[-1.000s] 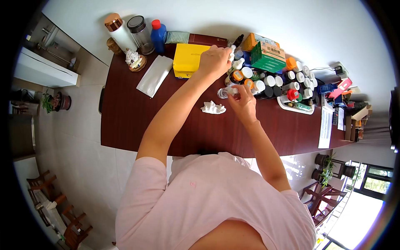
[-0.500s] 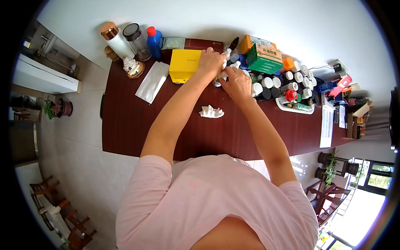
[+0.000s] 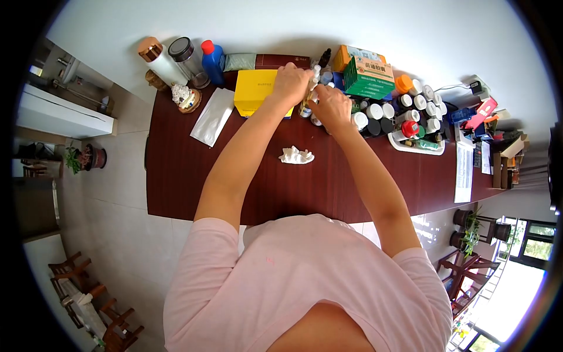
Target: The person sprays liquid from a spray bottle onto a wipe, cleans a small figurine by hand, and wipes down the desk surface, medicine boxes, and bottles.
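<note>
My left hand (image 3: 291, 84) reaches over the right end of a yellow box (image 3: 253, 88), its fingers closed at a small bottle with a white top (image 3: 316, 74). Just to the right, my right hand (image 3: 332, 107) bends down among the bottles, with the thumb and forefinger curled toward the left hand. What its fingertips hold is hidden. A small amber bottle with a pale label (image 3: 305, 109) stands below and between the hands. White-capped bottles (image 3: 359, 121) crowd the right hand's outer side. A crumpled white tissue (image 3: 296, 155) lies nearer me on the dark red table (image 3: 258, 185).
Green medicine box (image 3: 369, 79) and an orange box (image 3: 352, 56) stand behind the bottles. A white tray (image 3: 417, 148) of bottles sits right. At left are a flat white packet (image 3: 212, 117), a blue bottle (image 3: 213, 63), a glass jar (image 3: 189, 61) and a white flask (image 3: 162, 61).
The view has shifted slightly. Both hands stay among the bottles; the left fingers have turned a little toward the white-topped bottle, and the amber bottle shows more between the hands.
</note>
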Demonstrator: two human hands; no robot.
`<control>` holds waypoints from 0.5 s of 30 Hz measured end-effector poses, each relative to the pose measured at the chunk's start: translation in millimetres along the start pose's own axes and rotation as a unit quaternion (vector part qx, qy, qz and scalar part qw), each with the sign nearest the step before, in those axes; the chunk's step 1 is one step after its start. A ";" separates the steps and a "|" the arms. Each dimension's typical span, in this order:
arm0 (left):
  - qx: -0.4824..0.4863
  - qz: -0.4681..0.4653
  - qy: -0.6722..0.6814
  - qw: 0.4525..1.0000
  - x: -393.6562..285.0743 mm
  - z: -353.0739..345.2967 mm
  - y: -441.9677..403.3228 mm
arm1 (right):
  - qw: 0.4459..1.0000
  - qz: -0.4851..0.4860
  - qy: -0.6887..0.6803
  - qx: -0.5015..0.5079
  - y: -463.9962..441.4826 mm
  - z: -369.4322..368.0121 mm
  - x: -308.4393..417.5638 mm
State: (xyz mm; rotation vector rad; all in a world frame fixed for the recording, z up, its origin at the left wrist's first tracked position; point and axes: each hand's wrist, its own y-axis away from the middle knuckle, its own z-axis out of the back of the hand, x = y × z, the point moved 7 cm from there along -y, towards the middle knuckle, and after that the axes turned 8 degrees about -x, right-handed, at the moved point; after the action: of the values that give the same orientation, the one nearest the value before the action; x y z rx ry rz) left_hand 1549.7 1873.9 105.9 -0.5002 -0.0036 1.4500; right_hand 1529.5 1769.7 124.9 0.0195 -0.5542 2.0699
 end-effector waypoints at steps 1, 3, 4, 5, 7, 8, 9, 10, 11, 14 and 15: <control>-0.054 -0.012 0.013 0.998 0.0 9.2 2.9 | 1.000 0.000 -0.001 0.001 -0.2 0.1 -0.8; -0.135 -0.024 0.044 0.990 -2.7 30.5 12.9 | 1.000 -0.007 -0.007 0.017 0.8 -3.6 -6.3; -0.176 -0.029 0.081 0.981 -3.9 43.1 19.3 | 1.000 0.001 -0.001 -0.014 2.0 0.7 -6.9; -0.214 -0.032 0.093 0.972 -5.4 54.6 30.3 | 0.997 0.017 -0.039 -0.068 6.5 10.9 -5.8; -0.286 -0.028 0.114 0.951 -8.1 79.6 58.6 | 0.980 0.036 -0.121 -0.154 16.5 39.0 -0.7; -0.281 -0.025 0.113 0.953 -6.8 78.1 73.9 | 0.980 0.027 -0.137 -0.142 24.7 43.2 0.2; -0.280 0.007 0.128 0.952 0.0 72.7 90.6 | 0.979 0.051 -0.159 -0.118 36.1 38.7 3.0; -0.280 0.038 0.143 0.949 4.8 66.7 107.0 | 0.976 0.076 -0.181 -0.096 49.1 30.7 5.7; -0.281 0.062 0.149 0.946 5.8 59.6 123.2 | 0.963 0.136 -0.205 -0.108 69.5 19.6 11.6; -0.147 0.161 0.175 0.960 8.2 19.2 166.8 | 0.965 0.192 -0.167 0.068 123.3 -23.2 30.3; -0.136 0.179 0.195 0.955 7.1 8.6 179.6 | 0.964 0.207 -0.152 0.069 135.7 -30.8 35.4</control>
State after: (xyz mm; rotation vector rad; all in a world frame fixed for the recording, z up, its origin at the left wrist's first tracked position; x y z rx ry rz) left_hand 1378.5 1890.1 52.5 -1.0519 0.2155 1.6904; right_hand 1405.9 1750.9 54.2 0.3341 -0.6380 2.5341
